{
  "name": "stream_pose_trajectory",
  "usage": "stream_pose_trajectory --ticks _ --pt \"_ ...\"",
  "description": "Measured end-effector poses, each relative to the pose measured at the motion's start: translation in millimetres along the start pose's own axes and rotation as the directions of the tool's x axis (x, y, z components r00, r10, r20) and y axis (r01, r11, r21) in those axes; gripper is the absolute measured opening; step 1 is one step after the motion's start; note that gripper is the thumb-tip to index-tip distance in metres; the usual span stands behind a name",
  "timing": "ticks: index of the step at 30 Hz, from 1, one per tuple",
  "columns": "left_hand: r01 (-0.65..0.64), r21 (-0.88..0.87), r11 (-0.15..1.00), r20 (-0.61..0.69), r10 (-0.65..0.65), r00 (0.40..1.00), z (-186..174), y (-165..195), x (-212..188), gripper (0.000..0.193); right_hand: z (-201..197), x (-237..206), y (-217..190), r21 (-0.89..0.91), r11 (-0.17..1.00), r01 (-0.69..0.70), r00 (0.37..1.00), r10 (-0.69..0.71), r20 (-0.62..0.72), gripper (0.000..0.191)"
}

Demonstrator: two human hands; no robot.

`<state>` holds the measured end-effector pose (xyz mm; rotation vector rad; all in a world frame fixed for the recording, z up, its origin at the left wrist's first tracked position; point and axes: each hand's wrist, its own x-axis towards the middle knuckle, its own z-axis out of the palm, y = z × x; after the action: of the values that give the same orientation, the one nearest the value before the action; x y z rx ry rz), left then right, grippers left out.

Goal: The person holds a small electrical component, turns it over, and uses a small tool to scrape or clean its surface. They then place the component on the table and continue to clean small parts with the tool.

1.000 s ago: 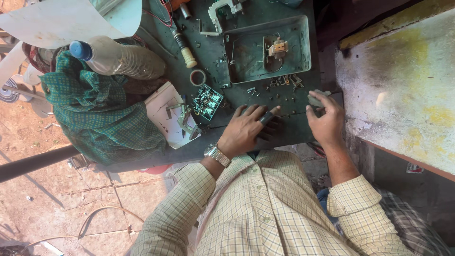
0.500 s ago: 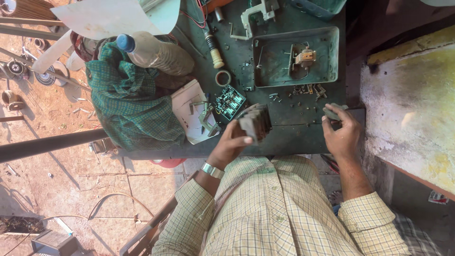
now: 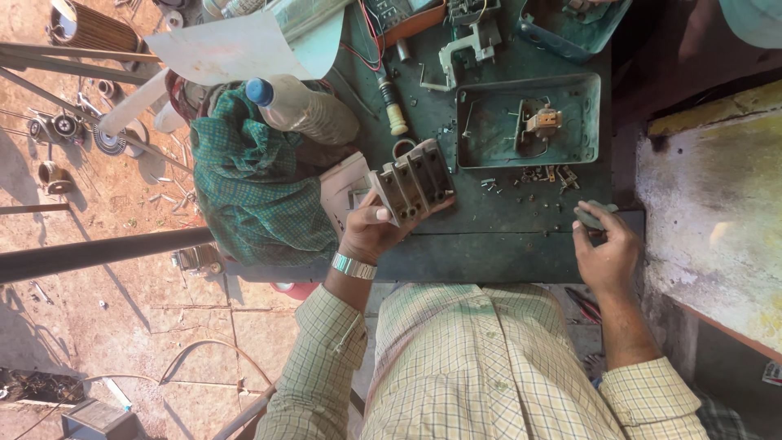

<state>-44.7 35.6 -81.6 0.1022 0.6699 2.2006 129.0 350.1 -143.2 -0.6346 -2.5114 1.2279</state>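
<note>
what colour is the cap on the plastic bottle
Blue, on the plastic bottle lying by the checked cloth; head view.

**What the view hides**

The left hand (image 3: 371, 232) covers the grey switch block's (image 3: 411, 181) lower end. At three o'clock, the right hand's (image 3: 607, 253) fingers hide most of a small grey piece (image 3: 593, 213). At twelve, a teal tray (image 3: 570, 33) is cut by the edge. The loose screws (image 3: 542, 175) are too small to tell apart.

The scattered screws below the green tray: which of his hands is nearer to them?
Right. The right hand rests just below the loose screws, holding a small grey piece. The left hand is farther left, lifting a grey switch block.
</note>
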Motion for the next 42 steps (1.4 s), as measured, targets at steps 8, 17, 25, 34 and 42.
stream_pose_trajectory --ticks 8,17,25,34,42 --pt "0.081 -0.108 0.991 0.176 -0.062 0.982 17.3 -3.0 8.9 0.119 -4.8 -7.4 -10.2 0.169 0.985 -0.042 0.999 0.046 -0.016 0.028" --pt "0.121 -0.077 0.99 0.037 -0.119 0.992 -9.8 -29.6 -1.4 0.109 1.1 7.9 -126.9 0.345 0.804 0.484 0.85 -0.526 0.033 0.027" --pt "0.122 -0.091 0.988 -0.006 -0.123 0.992 -17.5 -39.1 -11.1 0.106 1.4 30.3 -176.2 0.176 0.683 0.709 0.669 -0.73 0.138 0.041" --pt "0.091 -0.102 0.991 0.041 -0.087 0.995 -8.5 -41.3 -12.5 0.106 6.6 29.8 -170.4 0.262 0.757 0.599 0.744 -0.647 0.169 0.037" --pt "0.005 0.177 0.984 -0.184 0.028 0.983 -16.9 -50.4 5.1 0.088 21.0 25.8 -135.6 0.262 0.879 0.399 0.889 -0.441 0.125 0.026"
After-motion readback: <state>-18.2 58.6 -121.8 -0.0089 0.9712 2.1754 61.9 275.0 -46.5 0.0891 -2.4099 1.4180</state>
